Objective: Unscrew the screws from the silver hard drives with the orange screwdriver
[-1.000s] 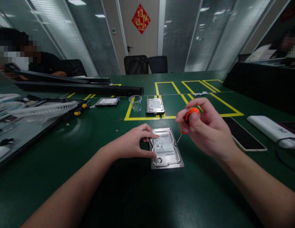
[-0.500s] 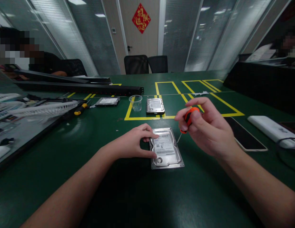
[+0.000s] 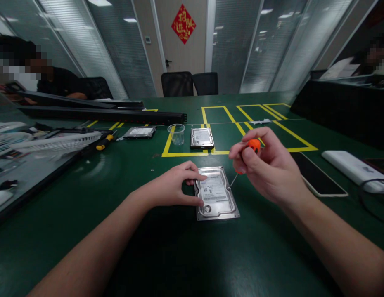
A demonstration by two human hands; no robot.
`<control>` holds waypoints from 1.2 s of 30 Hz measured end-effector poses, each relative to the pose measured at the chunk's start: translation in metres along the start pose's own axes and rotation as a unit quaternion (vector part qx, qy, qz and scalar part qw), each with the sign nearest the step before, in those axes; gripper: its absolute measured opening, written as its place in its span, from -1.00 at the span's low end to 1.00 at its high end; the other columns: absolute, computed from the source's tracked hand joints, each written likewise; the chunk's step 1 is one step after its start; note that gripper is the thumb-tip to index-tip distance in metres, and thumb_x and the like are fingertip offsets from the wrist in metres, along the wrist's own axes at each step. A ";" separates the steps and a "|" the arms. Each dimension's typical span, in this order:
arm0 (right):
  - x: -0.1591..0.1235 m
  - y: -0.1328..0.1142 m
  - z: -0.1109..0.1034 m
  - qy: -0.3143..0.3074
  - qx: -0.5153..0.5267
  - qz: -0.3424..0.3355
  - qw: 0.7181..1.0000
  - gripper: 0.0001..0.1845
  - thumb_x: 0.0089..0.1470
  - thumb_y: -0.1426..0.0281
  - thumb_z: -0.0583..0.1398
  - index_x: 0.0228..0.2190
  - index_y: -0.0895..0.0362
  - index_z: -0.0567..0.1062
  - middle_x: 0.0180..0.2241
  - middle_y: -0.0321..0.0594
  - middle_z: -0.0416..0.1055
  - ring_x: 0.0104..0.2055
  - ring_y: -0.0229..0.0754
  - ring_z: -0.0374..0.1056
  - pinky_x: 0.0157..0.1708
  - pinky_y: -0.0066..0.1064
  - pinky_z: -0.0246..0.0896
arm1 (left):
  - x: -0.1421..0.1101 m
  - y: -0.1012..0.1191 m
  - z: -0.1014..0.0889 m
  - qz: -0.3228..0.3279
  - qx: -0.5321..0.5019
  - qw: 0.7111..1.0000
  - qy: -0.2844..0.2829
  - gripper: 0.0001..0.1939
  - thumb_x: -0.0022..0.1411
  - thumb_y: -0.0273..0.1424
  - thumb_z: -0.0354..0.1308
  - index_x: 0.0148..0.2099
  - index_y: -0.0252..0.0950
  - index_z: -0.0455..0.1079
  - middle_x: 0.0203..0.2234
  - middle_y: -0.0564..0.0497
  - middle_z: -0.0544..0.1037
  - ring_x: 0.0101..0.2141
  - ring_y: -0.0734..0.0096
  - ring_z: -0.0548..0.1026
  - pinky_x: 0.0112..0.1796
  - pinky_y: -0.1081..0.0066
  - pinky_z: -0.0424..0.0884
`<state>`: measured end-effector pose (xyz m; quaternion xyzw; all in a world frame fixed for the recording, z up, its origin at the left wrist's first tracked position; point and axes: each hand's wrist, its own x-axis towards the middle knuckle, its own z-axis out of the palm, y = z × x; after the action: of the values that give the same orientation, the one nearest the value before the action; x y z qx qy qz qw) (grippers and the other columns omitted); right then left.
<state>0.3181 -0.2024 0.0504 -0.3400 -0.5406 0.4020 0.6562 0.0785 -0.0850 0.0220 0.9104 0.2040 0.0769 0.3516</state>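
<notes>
A silver hard drive (image 3: 216, 194) lies flat on the green table in front of me. My left hand (image 3: 175, 185) grips its left edge, thumb and fingers pinching the side. My right hand (image 3: 266, 167) is closed around an orange-handled screwdriver (image 3: 248, 149), held tilted, with its thin tip resting at the drive's right edge near the upper corner.
A second hard drive (image 3: 202, 137) and a clear plastic cup (image 3: 176, 133) sit by the yellow tape lines; a third drive (image 3: 140, 132) lies further left. A phone (image 3: 317, 175) and a white power bank (image 3: 353, 169) lie at right. A yellow-handled screwdriver (image 3: 104, 142) and fan guards (image 3: 55, 142) are at left. Other people sit at both far sides.
My right fingers have shifted around the screwdriver handle, turning it slightly. The left hand and the drive have stayed in place.
</notes>
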 end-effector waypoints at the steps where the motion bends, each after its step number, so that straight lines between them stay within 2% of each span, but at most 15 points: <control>1: 0.000 -0.001 0.000 0.002 0.001 0.000 1.000 -0.83 0.32 0.27 0.32 -0.09 -0.02 0.48 -0.27 -0.28 0.56 -0.42 -0.25 0.27 -0.40 -0.35 0.23 | 0.000 0.000 0.000 -0.002 -0.001 1.000 -0.001 -0.30 0.12 -0.06 0.52 0.26 -0.15 0.54 0.12 -0.12 0.38 -0.05 0.22 0.46 0.04 0.15 0.51; 4: 0.002 -0.004 0.001 0.005 0.026 0.010 1.000 -0.71 0.39 0.16 0.18 -0.12 0.08 0.59 -0.27 -0.17 0.53 -0.39 -0.19 0.31 -0.38 -0.29 0.27 | 0.000 0.001 -0.001 -0.005 -0.002 1.000 -0.001 -0.30 0.11 -0.05 0.52 0.26 -0.14 0.54 0.12 -0.12 0.38 -0.06 0.22 0.47 0.02 0.15 0.52; 6: 0.003 -0.006 0.001 0.003 0.044 0.021 0.999 -0.69 0.40 0.20 0.13 -0.18 0.10 0.59 -0.25 -0.13 0.54 -0.35 -0.16 0.38 -0.35 -0.27 0.30 | 0.000 0.002 -0.001 -0.005 0.000 1.000 -0.001 -0.29 0.12 -0.05 0.52 0.26 -0.15 0.54 0.12 -0.12 0.39 -0.07 0.23 0.47 0.01 0.15 0.52; 10: 0.001 -0.005 0.001 0.003 0.048 0.016 0.999 -0.96 0.34 0.35 0.25 -0.21 0.03 0.47 -0.16 -0.20 0.58 -0.32 -0.16 0.47 -0.30 -0.28 0.31 | 0.000 0.002 -0.001 -0.002 0.005 1.000 0.000 -0.29 0.11 -0.05 0.52 0.26 -0.17 0.54 0.11 -0.12 0.39 -0.08 0.24 0.46 0.01 0.17 0.52; 14: 0.001 0.000 0.002 -0.012 0.042 0.009 0.999 -0.84 0.32 0.31 0.32 -0.16 0.00 0.43 -0.22 -0.26 0.59 -0.40 -0.24 0.36 -0.37 -0.34 0.23 | 0.000 0.001 0.000 0.003 0.006 1.000 0.002 -0.30 0.12 -0.08 0.52 0.26 -0.17 0.54 0.10 -0.11 0.39 -0.07 0.25 0.46 0.03 0.18 0.51; 19: 0.001 0.001 0.001 -0.019 0.028 -0.005 0.999 -0.85 0.35 0.25 0.30 -0.12 0.00 0.47 -0.23 -0.24 0.57 -0.37 -0.24 0.33 -0.36 -0.33 0.24 | 0.000 0.001 0.001 0.004 0.013 1.000 0.004 -0.32 0.13 -0.07 0.51 0.25 -0.18 0.54 0.10 -0.11 0.40 -0.09 0.27 0.46 0.02 0.18 0.51; 25: 0.001 0.000 0.002 -0.012 -0.004 -0.011 1.000 -0.85 0.36 0.21 0.26 -0.14 -0.04 0.43 -0.20 -0.25 0.53 -0.38 -0.22 0.33 -0.35 -0.29 0.24 | -0.001 0.001 0.000 -0.002 0.007 1.000 0.003 -0.32 0.12 -0.10 0.52 0.25 -0.18 0.54 0.10 -0.11 0.39 -0.08 0.27 0.46 0.02 0.20 0.51; 29: 0.000 -0.006 -0.001 0.000 -0.029 -0.046 0.999 -0.85 0.37 0.18 0.23 -0.14 -0.05 0.41 -0.20 -0.23 0.50 -0.41 -0.19 0.28 -0.37 -0.26 0.24 | -0.001 0.000 0.000 -0.003 0.004 1.000 0.000 -0.31 0.13 -0.10 0.52 0.26 -0.18 0.54 0.10 -0.11 0.39 -0.08 0.27 0.47 0.01 0.20 0.51; 31: -0.003 -0.011 -0.004 0.011 -0.076 -0.081 0.994 -0.82 0.35 0.16 0.25 -0.12 -0.05 0.44 -0.22 -0.22 0.48 -0.41 -0.17 0.28 -0.39 -0.26 0.25 | -0.001 0.000 0.001 -0.002 0.002 1.000 0.001 -0.30 0.12 -0.10 0.52 0.27 -0.17 0.53 0.10 -0.11 0.39 -0.08 0.26 0.47 0.01 0.20 0.51; 33: -0.007 -0.017 -0.005 -0.018 -0.198 -0.114 0.973 -0.78 0.26 0.22 0.36 -0.12 -0.03 0.50 -0.28 -0.25 0.47 -0.38 -0.16 0.33 -0.38 -0.29 0.27 | -0.001 0.000 0.001 0.006 0.002 1.000 0.004 -0.30 0.11 -0.10 0.53 0.26 -0.17 0.53 0.10 -0.11 0.40 -0.07 0.25 0.47 -0.02 0.22 0.52; 34: -0.008 -0.020 -0.004 -0.063 -0.280 -0.117 0.951 -0.75 0.20 0.28 0.41 -0.12 -0.01 0.53 -0.32 -0.27 0.47 -0.37 -0.17 0.37 -0.37 -0.31 0.28 | -0.001 0.001 0.001 0.012 0.002 1.000 0.005 -0.29 0.11 -0.09 0.53 0.26 -0.16 0.53 0.09 -0.11 0.40 -0.09 0.26 0.47 -0.04 0.24 0.52; 36: -0.011 -0.022 -0.001 -0.190 -0.421 -0.094 0.882 -0.74 0.15 0.30 0.45 -0.15 0.04 0.58 -0.35 -0.30 0.53 -0.36 -0.19 0.45 -0.33 -0.34 0.29 | -0.002 0.002 -0.003 0.025 0.007 0.999 0.019 -0.30 0.15 -0.09 0.51 0.28 -0.16 0.50 0.04 -0.09 0.43 -0.15 0.31 0.46 -0.11 0.28 0.51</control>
<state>0.3215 -0.2220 0.0647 -0.4490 -0.8027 0.1295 0.3706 0.0766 -0.0852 0.0255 0.9161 0.1885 0.1018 0.3389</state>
